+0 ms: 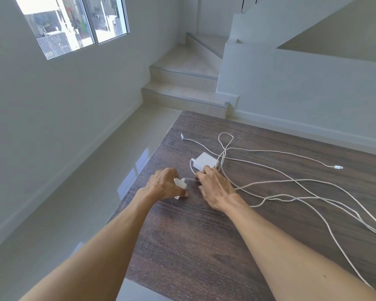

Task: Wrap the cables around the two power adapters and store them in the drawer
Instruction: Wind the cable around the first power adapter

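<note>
Two white power adapters are on a dark wood table [204,246]. My left hand [164,184] is closed around the nearer adapter [180,184], which rests on the table near its left edge. My right hand [215,187] lies just to its right, its fingers pinching the thin white cable [191,179] that leaves that adapter. The second adapter [204,160] lies flat just beyond my right hand. Long white cables [302,181] sprawl in loose loops over the right half of the table. One plug end [338,167] lies at the far right, another [182,135] at the far left.
The table's left edge [148,161] runs close beside my left hand, with glossy floor below. Tiled steps [182,92] and a white stair wall stand beyond the table. No drawer is in view.
</note>
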